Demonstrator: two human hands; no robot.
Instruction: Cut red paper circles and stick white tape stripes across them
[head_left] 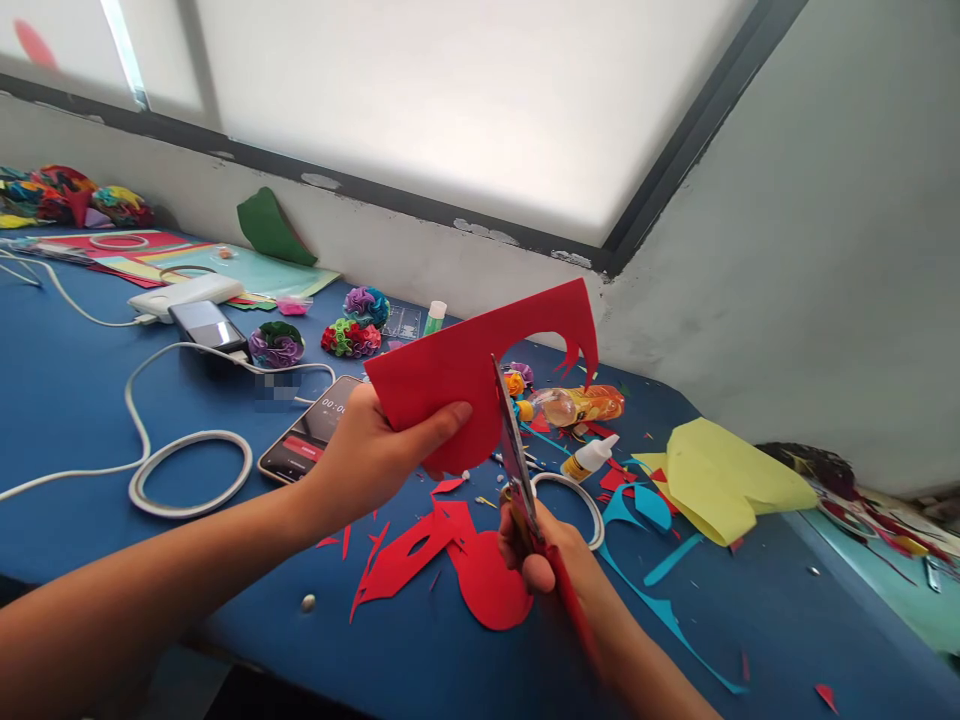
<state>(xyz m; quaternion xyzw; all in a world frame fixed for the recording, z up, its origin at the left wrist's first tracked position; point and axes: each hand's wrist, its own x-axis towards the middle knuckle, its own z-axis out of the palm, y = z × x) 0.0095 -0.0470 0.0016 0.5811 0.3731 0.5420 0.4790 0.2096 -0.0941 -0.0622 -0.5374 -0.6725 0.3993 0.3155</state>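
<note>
My left hand [382,440] pinches a sheet of red paper [450,380] by its lower left part, thumb on the near face. A rounded piece is cut out of the sheet's right side, leaving a thin curled strip there. In my right hand [555,570] is a pair of scissors [516,450], fingers wrapped round the handles. The blades point up and touch or overlap the paper's cut edge; how far apart they are is hard to tell. Below on the table lie a red paper circle [495,585] and red offcuts [409,550].
On the blue table [247,560] are a phone [300,445], tape rings [191,510], a glue bottle [591,458], a drink bottle [581,405], blue paper scraps [652,508] and folded yellow paper [720,480]. Paper flowers [352,338] and a white cable [135,400] lie further left.
</note>
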